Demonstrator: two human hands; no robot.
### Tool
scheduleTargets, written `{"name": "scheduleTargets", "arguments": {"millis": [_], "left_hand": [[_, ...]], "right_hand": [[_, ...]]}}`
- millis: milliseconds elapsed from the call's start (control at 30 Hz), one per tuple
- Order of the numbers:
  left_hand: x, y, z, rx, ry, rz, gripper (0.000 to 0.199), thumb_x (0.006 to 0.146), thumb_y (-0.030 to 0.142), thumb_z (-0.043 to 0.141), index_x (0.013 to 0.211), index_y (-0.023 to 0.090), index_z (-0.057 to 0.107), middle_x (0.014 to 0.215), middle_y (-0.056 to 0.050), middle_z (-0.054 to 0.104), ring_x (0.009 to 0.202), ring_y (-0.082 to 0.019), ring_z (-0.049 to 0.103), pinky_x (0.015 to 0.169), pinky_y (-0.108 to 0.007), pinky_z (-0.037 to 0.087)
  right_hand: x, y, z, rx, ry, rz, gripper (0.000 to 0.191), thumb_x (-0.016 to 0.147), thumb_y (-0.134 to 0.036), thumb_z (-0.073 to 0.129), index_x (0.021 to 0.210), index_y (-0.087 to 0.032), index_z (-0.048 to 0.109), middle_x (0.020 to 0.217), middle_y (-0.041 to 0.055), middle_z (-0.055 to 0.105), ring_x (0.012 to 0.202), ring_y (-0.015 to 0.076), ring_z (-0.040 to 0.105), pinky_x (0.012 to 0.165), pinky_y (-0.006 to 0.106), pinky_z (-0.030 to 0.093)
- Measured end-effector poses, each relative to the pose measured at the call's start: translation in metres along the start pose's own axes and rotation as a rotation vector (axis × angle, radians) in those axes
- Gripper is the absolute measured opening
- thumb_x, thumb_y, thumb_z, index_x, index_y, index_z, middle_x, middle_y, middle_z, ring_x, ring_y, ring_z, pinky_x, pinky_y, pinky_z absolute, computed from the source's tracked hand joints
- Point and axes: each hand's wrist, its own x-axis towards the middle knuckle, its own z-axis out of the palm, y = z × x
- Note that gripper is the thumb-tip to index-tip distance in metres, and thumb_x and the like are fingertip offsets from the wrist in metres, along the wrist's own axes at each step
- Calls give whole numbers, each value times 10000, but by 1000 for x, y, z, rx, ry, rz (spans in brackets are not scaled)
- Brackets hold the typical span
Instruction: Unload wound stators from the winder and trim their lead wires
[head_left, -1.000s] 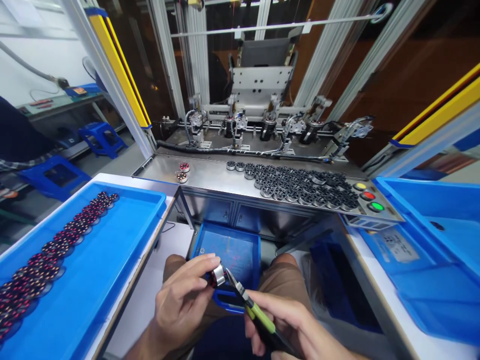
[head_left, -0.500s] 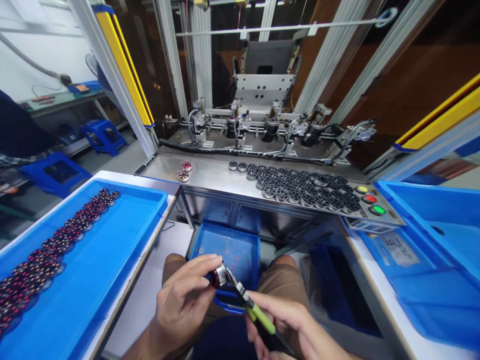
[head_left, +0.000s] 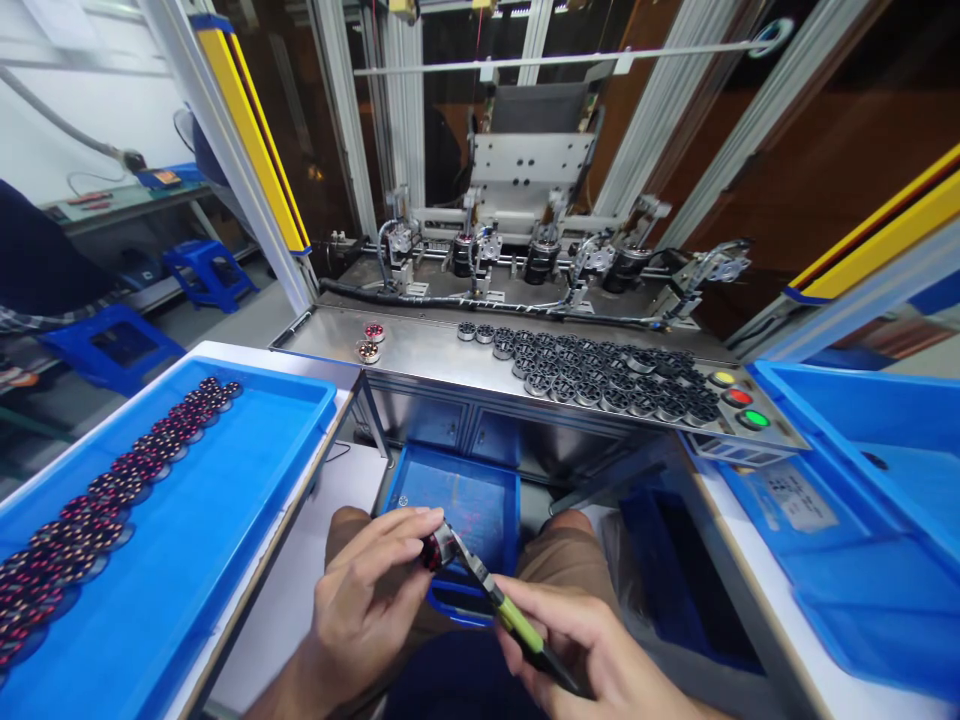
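Note:
Between the thumb and fingers of my left hand point(head_left: 371, 590) is a small round wound part point(head_left: 438, 548) with a silvery rim. My right hand point(head_left: 574, 640) is wrapped round green-and-black handled pliers point(head_left: 523, 628), whose metal tips reach the rim of the part. Both hands are above my lap. Two wound parts, one red-topped point(head_left: 374, 331) and one copper-topped point(head_left: 368, 352), sit on the left of the metal worktop point(head_left: 427, 362). Many black-and-silver parts point(head_left: 600, 372) cover its right side.
A blue tray point(head_left: 247, 440) at the left holds rows of wound parts. Below the worktop is another blue tray point(head_left: 457, 490). Blue bins point(head_left: 885, 420) and lit buttons point(head_left: 739, 398) are at the right. Behind stands a machine point(head_left: 540, 255). A person sits at far left.
The pliers have turned slightly at the part, and their handles look closer together. On the machine, the pale plate has tilted or shifted a little. My left hand has hardly moved.

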Motion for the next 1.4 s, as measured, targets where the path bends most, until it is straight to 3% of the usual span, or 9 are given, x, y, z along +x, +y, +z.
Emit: {"name": "scheduleTargets", "arguments": {"millis": [133,300,667,800,933,967,1133,1267,1400], "left_hand": [[1,-1,2,43,15,45,573,761,-108,623,1252,176,546,1126,-94,719,1100,-199,672,973,-352,566],[0,-2,1,74,29,91,651,772,-105,619,1341,192,509,1145,-85,691,1100,-195,663,964,-349,569],[-12,-10,-3,193,71,59,556,782,-33,678,1269,224,604,1170,-68,675,1076,-180,664,970,-303,559],[-20,-17,-1,-76,238,-329,429,782,153,749,1190,223,638,1097,-85,731,1030,-226,704,904,-335,600],[-36,-27,-9,-439,366,-749,447,744,264,788,1155,210,621,1093,-108,741,1016,-247,718,864,-316,609],[-42,-29,-14,-473,374,-794,472,716,265,808,1145,206,621,1085,-113,742,1017,-257,717,864,-324,607],[-75,-22,-66,-308,352,-861,551,694,251,807,1192,197,576,1036,-103,712,915,-234,729,791,-327,598],[-86,-25,-135,350,220,-882,449,787,293,692,1207,195,566,985,-63,682,838,-189,710,762,-325,576],[-81,-67,-205,682,203,-923,314,781,269,710,1074,184,638,1015,-64,686,997,-234,656,955,-442,497]], "right_hand": [[0,-4,-4,-164,99,-4,469,700,-86,514,1125,-155,700,694,6,583,653,132,530,671,244,465],[-5,12,-10,-69,140,45,640,741,-145,557,1379,-174,539,1048,105,654,887,193,643,858,336,526],[-4,29,-8,101,114,99,618,787,-212,584,1399,-175,501,1047,106,642,899,199,640,872,380,531],[38,12,-21,-135,106,-10,638,755,-172,541,1391,-161,500,1068,108,659,926,210,648,881,384,526],[139,-14,-50,-753,367,-291,660,687,-133,529,1348,-147,539,1145,109,660,1025,223,619,957,349,481],[168,-19,-56,-923,447,-268,652,684,-141,540,1336,-155,550,1138,102,668,1002,212,627,938,318,487],[281,-19,-69,-1058,525,-198,485,653,-159,602,1122,-67,683,983,199,688,931,306,637,812,376,495],[321,-2,-70,-1110,551,-220,416,697,-233,601,1058,-50,700,962,246,671,891,354,632,760,439,472],[334,13,-77,-1119,554,-291,255,723,-305,619,828,-103,732,837,208,685,851,343,635,766,438,469]]}}
